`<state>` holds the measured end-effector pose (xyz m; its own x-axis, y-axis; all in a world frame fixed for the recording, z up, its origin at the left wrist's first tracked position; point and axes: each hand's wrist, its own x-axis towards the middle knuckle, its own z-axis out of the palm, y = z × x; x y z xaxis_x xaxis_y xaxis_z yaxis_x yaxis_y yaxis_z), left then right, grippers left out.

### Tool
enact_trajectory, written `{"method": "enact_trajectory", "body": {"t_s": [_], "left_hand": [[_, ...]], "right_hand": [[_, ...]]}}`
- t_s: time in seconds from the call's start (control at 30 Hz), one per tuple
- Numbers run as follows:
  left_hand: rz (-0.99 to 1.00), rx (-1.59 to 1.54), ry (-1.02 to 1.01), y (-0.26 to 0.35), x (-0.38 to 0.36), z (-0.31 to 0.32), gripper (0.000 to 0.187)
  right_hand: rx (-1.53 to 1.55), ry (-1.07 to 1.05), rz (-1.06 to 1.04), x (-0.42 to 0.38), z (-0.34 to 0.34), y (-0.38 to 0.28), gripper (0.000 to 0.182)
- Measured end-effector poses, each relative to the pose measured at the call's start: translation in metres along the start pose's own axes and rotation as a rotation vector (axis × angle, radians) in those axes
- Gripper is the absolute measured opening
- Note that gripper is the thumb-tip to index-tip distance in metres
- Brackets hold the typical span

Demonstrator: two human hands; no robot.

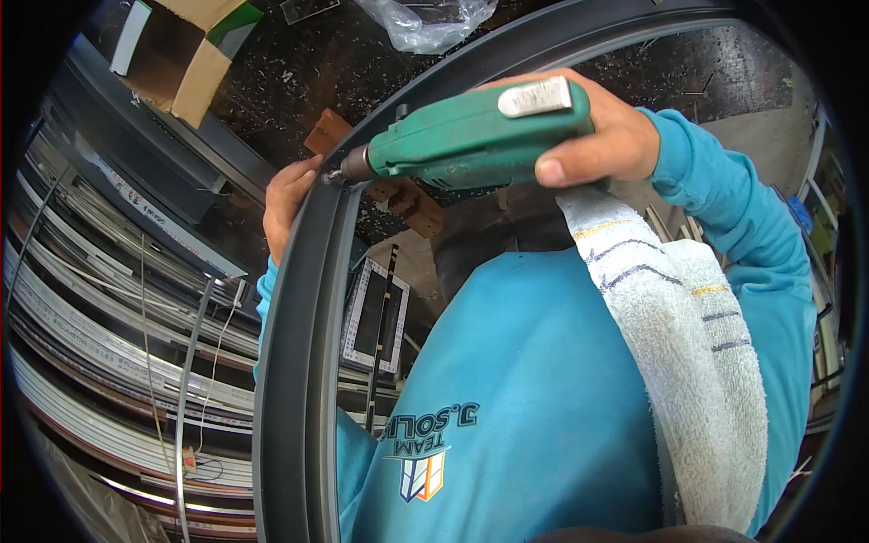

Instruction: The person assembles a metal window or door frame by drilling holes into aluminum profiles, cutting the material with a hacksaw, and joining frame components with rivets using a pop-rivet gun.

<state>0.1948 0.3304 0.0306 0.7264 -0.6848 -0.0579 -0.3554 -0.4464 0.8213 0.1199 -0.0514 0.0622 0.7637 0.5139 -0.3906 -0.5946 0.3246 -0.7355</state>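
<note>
A green power tool [471, 136] is in my right hand [602, 136], whose fingers wrap round its rear end. The tool's dark metal nose points left, and its tip meets a dark grey frame profile [303, 362] near the upper corner. My left hand [288, 204] lies against the outer side of that profile, close to the tip, with its fingers bent over the edge. What lies under those fingers is partly hidden by the profile. A white towel [670, 344] with dark and yellow stripes hangs down beside my right forearm.
An open cardboard box [172, 68] stands at the upper left, and a clear plastic bag [425, 23] lies at the top. Long stacked profiles [136, 380] fill the left side. Wooden blocks [412, 206] sit below the frame's corner. A small white-edged frame [376, 317] is behind the profile.
</note>
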Motion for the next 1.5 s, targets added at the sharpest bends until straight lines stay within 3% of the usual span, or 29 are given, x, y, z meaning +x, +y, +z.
{"method": "enact_trajectory", "body": {"t_s": [0.07,0.1,0.2,0.4,0.5,0.6,0.63,0.73,0.8,0.83,0.9,0.97,1.0,1.2,1.3,1.5], "left_hand": [[0.012,-0.019,0.010,-0.004,-0.002,0.001,0.064],[0.005,-0.041,0.009,-0.004,-0.002,0.002,0.063],[0.023,-0.020,-0.010,-0.004,0.000,0.000,0.062],[-0.024,-0.039,0.004,-0.008,-0.004,0.001,0.062],[-0.018,-0.014,-0.003,-0.007,-0.002,-0.001,0.064],[0.030,0.045,-0.019,-0.001,0.003,-0.004,0.063],[0.048,0.064,-0.019,0.000,0.005,-0.003,0.063],[0.073,0.037,0.027,-0.014,-0.001,0.001,0.061],[0.149,0.037,0.079,-0.016,0.001,0.004,0.061],[0.171,0.022,0.098,-0.017,0.001,0.005,0.062],[0.197,-0.023,0.131,-0.022,-0.002,0.007,0.063],[0.029,-0.089,0.112,-0.002,0.001,0.008,0.063],[-0.055,-0.121,0.106,0.008,0.003,0.009,0.063],[-0.061,-0.021,0.047,0.012,0.004,0.004,0.064],[0.094,0.055,0.009,0.015,0.014,0.003,0.066],[0.023,0.070,-0.101,0.024,0.016,-0.004,0.067]], "right_hand": [[-0.004,0.000,-0.091,0.001,0.006,0.007,0.060],[-0.006,-0.083,0.005,0.001,0.003,0.003,0.079],[-0.069,-0.084,-0.127,0.001,0.003,0.017,0.079],[0.048,-0.062,0.012,0.000,0.005,0.012,0.080],[0.042,0.005,-0.227,-0.002,0.015,0.026,0.064],[-0.076,0.012,-0.317,-0.004,0.019,0.029,0.066],[-0.076,0.020,-0.320,-0.003,0.019,0.027,0.065],[-0.078,-0.085,-0.064,0.001,0.008,0.000,0.080],[0.017,-0.088,0.047,0.003,0.001,-0.001,0.075],[0.028,-0.048,0.004,0.003,0.001,0.001,0.062],[0.006,-0.003,-0.005,0.005,0.001,-0.001,0.056],[0.004,0.037,-0.009,0.006,0.002,-0.001,0.053],[-0.012,0.028,0.011,0.004,-0.001,-0.002,0.054],[0.014,0.041,-0.076,-0.021,-0.008,0.008,0.054],[0.152,0.014,-0.117,-0.040,-0.009,0.016,0.056],[0.247,0.016,-0.215,-0.082,-0.013,0.026,0.069]]}}
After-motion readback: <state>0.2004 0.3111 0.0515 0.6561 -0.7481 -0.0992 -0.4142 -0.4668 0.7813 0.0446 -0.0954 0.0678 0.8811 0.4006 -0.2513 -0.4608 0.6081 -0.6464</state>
